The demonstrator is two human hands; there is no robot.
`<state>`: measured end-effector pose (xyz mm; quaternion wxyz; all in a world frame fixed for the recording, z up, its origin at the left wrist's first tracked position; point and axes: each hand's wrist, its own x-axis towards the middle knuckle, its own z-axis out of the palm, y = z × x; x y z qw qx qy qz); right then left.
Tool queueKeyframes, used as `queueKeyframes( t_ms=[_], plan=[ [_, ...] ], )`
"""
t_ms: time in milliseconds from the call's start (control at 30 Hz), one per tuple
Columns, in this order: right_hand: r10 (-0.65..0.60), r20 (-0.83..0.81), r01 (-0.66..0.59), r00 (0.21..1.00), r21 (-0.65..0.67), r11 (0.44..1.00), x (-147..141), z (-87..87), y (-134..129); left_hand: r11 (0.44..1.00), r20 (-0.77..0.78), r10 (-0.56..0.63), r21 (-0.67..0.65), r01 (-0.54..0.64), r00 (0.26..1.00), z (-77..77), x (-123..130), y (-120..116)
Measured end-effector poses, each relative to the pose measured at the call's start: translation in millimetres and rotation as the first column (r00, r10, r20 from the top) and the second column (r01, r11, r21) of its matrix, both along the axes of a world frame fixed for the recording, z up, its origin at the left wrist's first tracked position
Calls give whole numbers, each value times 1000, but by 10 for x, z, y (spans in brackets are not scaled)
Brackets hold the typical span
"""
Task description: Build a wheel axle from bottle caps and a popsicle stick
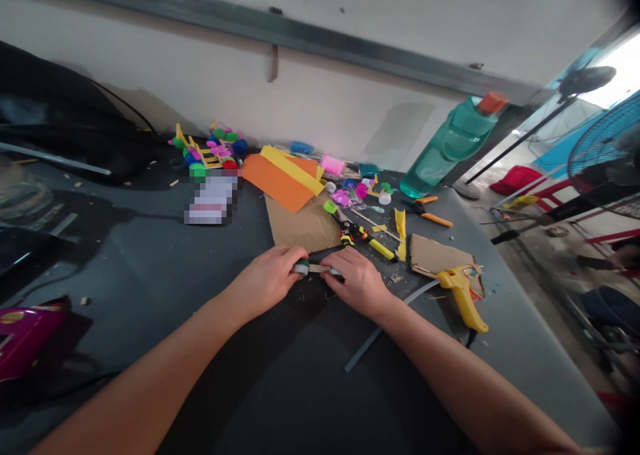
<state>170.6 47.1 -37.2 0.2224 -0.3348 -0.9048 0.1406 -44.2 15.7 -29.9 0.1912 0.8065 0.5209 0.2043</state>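
Observation:
My left hand [270, 276] is closed, pinching a small green and white bottle cap [301, 268] between thumb and fingers. A short, pale wooden stick [318, 268] runs from the cap across to my right hand [359, 283]. That hand is closed too, and its fingers grip the stick's other end, where a small whitish piece partly shows. Just beyond my hands lie a sheet of brown cardboard [300, 227] and pliers with yellow and black handles [380, 247]. To the right of my right hand a yellow glue gun [463, 295] lies with a long translucent glue stick in it.
At the back are orange paper [280, 182], yellow strips [295, 170] and colourful bottle-cap models [210, 152]. A teal water bottle [445, 148] stands back right, near orange-handled pliers [434, 219]. A magenta tool [27, 338] sits at left. The table's right edge drops to the floor.

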Motion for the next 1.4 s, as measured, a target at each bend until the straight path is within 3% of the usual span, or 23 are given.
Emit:
queueKeyframes(
  t_ms=[633, 1400],
  plan=[
    [-39, -84, 38, 996, -16, 999, -10, -33, -2, 997, 48, 17, -73, -14, 999, 38, 29, 5],
    [-16, -111, 15, 994, -5, 1000, -15, -34, -5, 999, 50, 11, -45, -9, 999, 26, 60, -13]
  ],
)
